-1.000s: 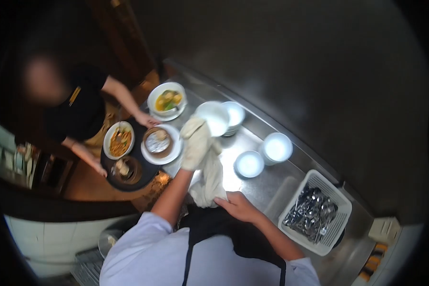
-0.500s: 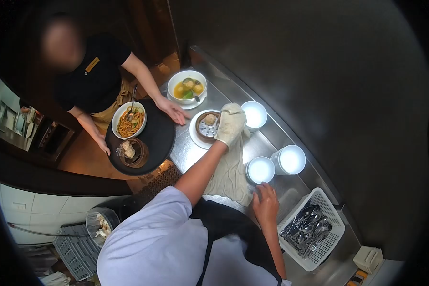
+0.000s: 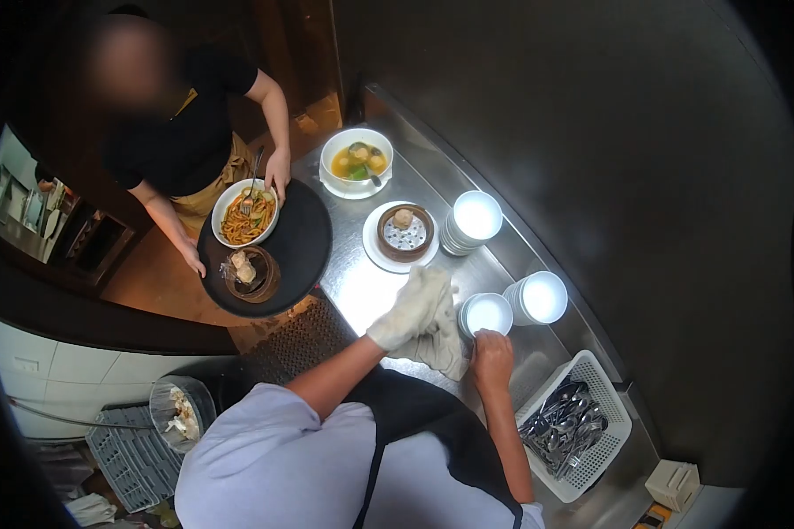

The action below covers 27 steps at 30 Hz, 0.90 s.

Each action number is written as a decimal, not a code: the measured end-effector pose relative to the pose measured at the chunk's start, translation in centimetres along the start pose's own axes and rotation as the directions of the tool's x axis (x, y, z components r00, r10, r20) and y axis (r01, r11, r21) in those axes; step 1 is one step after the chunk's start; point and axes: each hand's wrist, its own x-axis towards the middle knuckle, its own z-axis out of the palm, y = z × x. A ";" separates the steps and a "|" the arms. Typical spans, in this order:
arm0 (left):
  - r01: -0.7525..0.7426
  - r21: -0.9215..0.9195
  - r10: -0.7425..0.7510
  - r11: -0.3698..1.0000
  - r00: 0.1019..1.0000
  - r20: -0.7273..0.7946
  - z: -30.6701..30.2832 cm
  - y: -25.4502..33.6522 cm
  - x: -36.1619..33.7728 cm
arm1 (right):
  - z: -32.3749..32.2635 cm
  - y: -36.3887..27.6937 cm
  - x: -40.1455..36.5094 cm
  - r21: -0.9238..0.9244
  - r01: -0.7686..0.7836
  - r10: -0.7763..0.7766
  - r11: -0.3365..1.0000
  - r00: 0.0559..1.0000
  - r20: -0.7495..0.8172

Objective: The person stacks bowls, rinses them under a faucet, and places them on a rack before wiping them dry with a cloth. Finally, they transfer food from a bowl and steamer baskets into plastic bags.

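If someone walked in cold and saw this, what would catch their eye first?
Probably the glaring white bowl stacks along the back of the steel counter, with a bamboo steamer and soup bowl beside them. Nearer, the person's gloved left hand rests on a pale cloth, the bare right hand next to it. At left, another person holds a round black tray carrying noodles.

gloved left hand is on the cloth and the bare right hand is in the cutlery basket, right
Not quite. In the head view the gloved left hand is on the cloth, but the bare right hand rests at the cloth's edge beside a small white bowl, not in the cutlery basket.
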 end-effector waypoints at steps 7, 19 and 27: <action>-0.387 0.299 0.289 0.872 0.901 0.322 -1.8 -3.1 -3.5 | -2.8 -0.2 -1.1 -0.055 0.034 -0.024 0.998 0.986 0.168; -0.633 0.346 0.496 0.693 0.767 0.408 -1.1 -3.3 -5.3 | -8.6 -0.5 -4.4 0.029 -0.096 0.097 0.995 0.995 -0.029; -0.314 0.263 -0.188 -0.912 0.891 0.414 7.2 0.6 -8.1 | -16.4 -7.3 -2.6 0.097 0.127 -0.101 0.987 0.966 -0.238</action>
